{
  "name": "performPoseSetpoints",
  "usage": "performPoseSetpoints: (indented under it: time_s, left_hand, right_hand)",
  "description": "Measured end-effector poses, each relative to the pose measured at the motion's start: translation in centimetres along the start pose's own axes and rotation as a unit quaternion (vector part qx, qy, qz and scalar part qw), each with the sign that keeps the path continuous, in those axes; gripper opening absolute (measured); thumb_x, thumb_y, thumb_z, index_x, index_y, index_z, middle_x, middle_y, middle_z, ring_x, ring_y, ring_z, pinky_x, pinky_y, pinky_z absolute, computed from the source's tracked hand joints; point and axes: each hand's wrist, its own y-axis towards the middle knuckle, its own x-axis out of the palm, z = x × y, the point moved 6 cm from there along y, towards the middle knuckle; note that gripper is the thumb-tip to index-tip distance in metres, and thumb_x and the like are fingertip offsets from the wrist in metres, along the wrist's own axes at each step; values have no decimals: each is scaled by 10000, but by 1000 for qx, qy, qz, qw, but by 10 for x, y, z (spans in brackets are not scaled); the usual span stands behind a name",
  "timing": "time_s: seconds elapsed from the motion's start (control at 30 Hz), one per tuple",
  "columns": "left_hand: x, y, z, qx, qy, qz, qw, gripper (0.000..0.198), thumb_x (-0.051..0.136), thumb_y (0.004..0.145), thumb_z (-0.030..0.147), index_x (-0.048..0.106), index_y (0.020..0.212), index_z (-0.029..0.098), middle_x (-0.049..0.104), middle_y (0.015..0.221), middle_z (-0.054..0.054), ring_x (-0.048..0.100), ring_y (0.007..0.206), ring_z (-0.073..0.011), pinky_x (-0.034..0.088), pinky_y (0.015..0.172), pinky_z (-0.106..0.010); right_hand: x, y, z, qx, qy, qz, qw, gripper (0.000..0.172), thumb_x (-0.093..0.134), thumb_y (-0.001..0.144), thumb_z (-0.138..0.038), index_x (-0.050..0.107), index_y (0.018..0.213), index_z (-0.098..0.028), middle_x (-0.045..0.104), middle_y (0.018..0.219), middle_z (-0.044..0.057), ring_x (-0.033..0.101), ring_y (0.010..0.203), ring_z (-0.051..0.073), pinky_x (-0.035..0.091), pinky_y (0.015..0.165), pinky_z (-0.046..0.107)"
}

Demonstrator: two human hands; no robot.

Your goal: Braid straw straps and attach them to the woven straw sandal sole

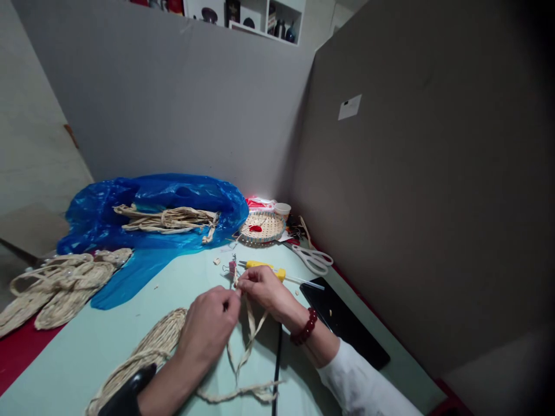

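Note:
My left hand (212, 320) and my right hand (265, 289) meet over the table, fingertips pinched on pale straw strands (251, 323). Loose ends of these strands hang down toward me and trail across the tabletop. Just beyond my fingers, a pink binder clip (233, 267) sits where the strands begin. Behind my right hand lies a yellow glue gun (280, 273), partly covered by that hand, with a clear glue stick (306, 282) out of its back. A woven straw sole (160, 335) lies under and left of my left forearm.
Straw sandals (73, 286) lie at the left edge. A blue plastic bag (151, 190) holds a straw bundle (173, 219). At the back stand a round woven basket (262, 228) and white-handled scissors (314, 259). A black tablet-like slab (347, 326) and a black cable (278, 370) lie at right.

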Motion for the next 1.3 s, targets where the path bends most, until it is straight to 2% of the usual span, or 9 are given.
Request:
performPoseSetpoints:
  time_s: [0.07,0.17,0.33,0.5,0.7,0.87,1.0,1.17,1.3]
  left_hand:
    - [-3,9,-12,-33,-73,-2,997,296,342,849,341,533,660,216,637,736,-77,591,679,-223,374,631,-331]
    - [8,18,-25,-81,-197,-69,974,276,332,825,417,505,736,222,482,529,32,431,405,-139,338,453,-274]
    - [22,20,-24,-98,-337,-155,924,306,474,858,443,473,669,202,381,531,91,256,389,-52,217,391,-203]
    - [24,22,-33,-110,-363,-143,914,359,565,910,427,466,658,192,316,492,127,208,369,-36,161,370,-190]
    - [24,23,-44,-102,-338,-102,930,387,609,918,295,450,586,173,340,475,126,268,363,-32,195,352,-172]
    - [28,21,-47,-125,-352,-118,920,369,581,942,324,479,623,168,349,481,128,258,347,-26,189,331,-168]
    - [29,18,-44,-137,-393,-140,898,368,572,942,344,468,631,176,309,491,131,229,359,-31,185,344,-176]
    - [19,11,-37,-123,-437,-123,883,268,579,831,312,429,639,200,326,507,115,275,423,-48,196,413,-183]
    - [16,10,-36,-117,-438,-116,883,299,608,691,396,400,580,212,338,472,107,277,432,-52,203,427,-194]
  right_hand:
    - [2,0,0,-3,-4,2,1000,221,523,814,-89,652,638,-122,523,531,-39,403,469,74,315,504,205]
    - [7,0,1,-9,-26,2,1000,216,520,854,-99,639,677,-135,513,541,-56,384,450,75,314,497,207]
    - [8,-3,-5,-29,-106,5,994,234,512,841,-66,638,656,-134,561,560,-26,482,539,102,319,528,217]
    - [1,-19,-25,-55,-230,13,971,190,531,840,-98,678,723,-130,690,734,75,573,713,166,310,608,257]
    - [-1,-31,-38,-52,-360,15,931,156,545,809,-118,665,711,-140,686,701,118,558,598,187,200,540,302]
    - [16,-42,-40,-70,-414,7,908,182,490,889,-186,642,793,-159,696,712,107,588,580,197,178,521,322]
    - [37,-53,-40,-108,-438,-15,892,120,504,868,-160,615,914,-157,712,782,95,630,639,223,194,537,337]
    - [47,-57,-38,-142,-461,-34,875,211,510,887,-159,590,1078,-118,712,873,131,654,711,268,254,555,343]
    - [47,-55,-37,-149,-457,-56,875,148,535,861,-128,646,959,-112,710,809,133,638,645,250,244,532,342]
